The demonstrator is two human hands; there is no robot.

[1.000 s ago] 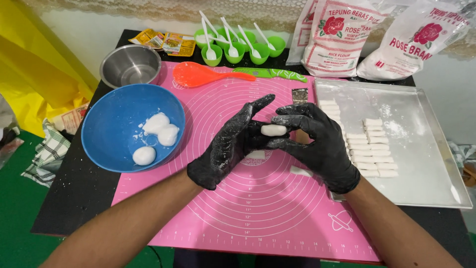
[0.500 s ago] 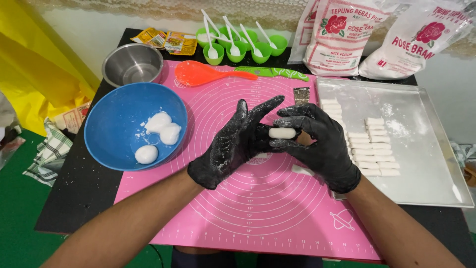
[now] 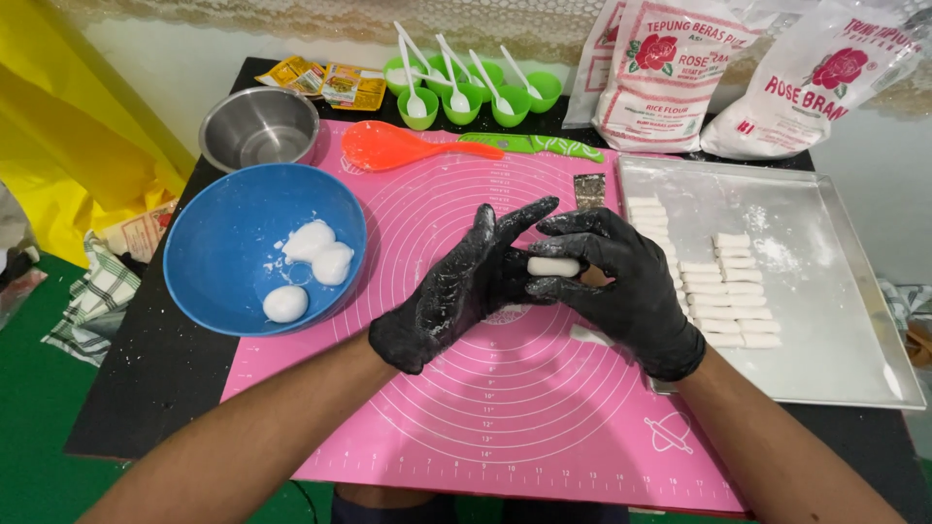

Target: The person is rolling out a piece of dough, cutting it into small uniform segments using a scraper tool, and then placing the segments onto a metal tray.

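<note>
Both my hands wear black gloves dusted with flour and meet above the pink silicone mat [image 3: 485,408]. My right hand [image 3: 621,291] pinches a short white dough roll [image 3: 553,266] between thumb and fingers. The fingers of my left hand [image 3: 461,291] lie flat and spread, pressing against the roll's left end. A metal tray [image 3: 835,291] to the right carries rows of several finished white dough pieces [image 3: 728,291]. To the left, a blue bowl [image 3: 223,262] contains three white dough lumps [image 3: 311,262].
Behind the mat lie an orange spoon [image 3: 388,147], a green-handled knife [image 3: 534,146], a steel bowl [image 3: 260,128], several small green cups with white spoons [image 3: 466,87], yellow sachets [image 3: 325,82] and two flour bags [image 3: 670,78]. A small metal scraper [image 3: 588,190] sits by the tray. A checked cloth [image 3: 97,296] lies at left.
Both hands stay together over the mat, working the dough roll. The left fingers have straightened and shifted slightly against it.
</note>
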